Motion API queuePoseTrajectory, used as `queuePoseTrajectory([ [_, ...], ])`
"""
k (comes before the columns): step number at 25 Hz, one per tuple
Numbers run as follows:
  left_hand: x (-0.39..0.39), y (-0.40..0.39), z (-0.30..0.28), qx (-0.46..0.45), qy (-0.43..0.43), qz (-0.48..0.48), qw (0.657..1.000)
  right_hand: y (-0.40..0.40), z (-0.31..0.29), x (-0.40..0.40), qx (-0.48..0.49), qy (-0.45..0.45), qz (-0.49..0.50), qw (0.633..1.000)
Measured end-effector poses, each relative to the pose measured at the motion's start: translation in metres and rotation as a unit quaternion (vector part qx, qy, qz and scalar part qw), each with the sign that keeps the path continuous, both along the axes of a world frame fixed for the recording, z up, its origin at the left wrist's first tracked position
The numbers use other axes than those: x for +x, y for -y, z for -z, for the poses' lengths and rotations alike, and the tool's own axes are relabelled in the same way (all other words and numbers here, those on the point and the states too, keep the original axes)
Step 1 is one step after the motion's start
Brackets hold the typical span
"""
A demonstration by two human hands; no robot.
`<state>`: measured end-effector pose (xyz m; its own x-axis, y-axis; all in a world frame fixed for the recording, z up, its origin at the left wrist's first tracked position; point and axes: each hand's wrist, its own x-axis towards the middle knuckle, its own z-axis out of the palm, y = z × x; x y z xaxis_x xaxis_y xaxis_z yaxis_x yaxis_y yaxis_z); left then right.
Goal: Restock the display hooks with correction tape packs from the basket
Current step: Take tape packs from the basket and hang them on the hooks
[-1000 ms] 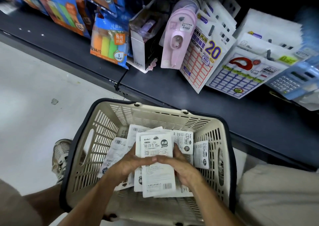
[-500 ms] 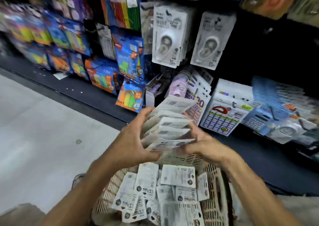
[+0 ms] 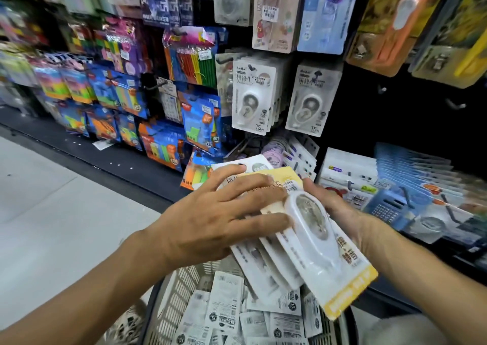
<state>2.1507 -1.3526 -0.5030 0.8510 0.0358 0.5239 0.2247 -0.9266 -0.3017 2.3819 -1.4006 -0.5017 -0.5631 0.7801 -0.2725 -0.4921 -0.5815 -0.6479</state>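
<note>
Head view, looking down past both forearms to a store display wall. Cream slotted basket [image 3: 181,289]: at the lower edge, below the hands, holding loose correction tape packs [image 3: 224,307] that lie mostly back side up with barcodes showing; they overlap too much to count. Fanned stack of packs [image 3: 279,265]: held above the basket between the two hands, at least four cards visible. Uppermost pack [image 3: 316,241]: yellow-edged card with a white dispenser under a clear blister, face up. Left hand [image 3: 210,218]: laid over the top of the stack, fingers spread and nearly straight, pressing on the cards. Right hand [image 3: 334,207]: under the stack's right side, fingers hidden behind the cards, so its grip cannot be told. Two rows of hanging packs marked 15 [image 3: 254,96] [image 3: 312,99]: on hooks side by side on the dark back panel, directly above the hands. Blue calculator [image 3: 387,207]: just right of the right hand.
</note>
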Motion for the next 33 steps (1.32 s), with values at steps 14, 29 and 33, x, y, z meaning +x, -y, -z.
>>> queuePoseTrajectory([
  [14,0.028,-0.001,0.0,-0.417,0.112,-0.171,0.886,-0.017,0.007,-0.001,0.055,0.013,0.183,0.981],
  [29,0.033,-0.008,-0.015,-0.835,0.402,0.037,0.375,-0.015,-0.012,0.027,0.094,0.103,0.212,0.967],
  [33,0.052,0.004,-0.008,-0.799,0.402,-0.026,0.446,-0.017,-0.01,0.019,0.161,0.204,0.283,0.923],
])
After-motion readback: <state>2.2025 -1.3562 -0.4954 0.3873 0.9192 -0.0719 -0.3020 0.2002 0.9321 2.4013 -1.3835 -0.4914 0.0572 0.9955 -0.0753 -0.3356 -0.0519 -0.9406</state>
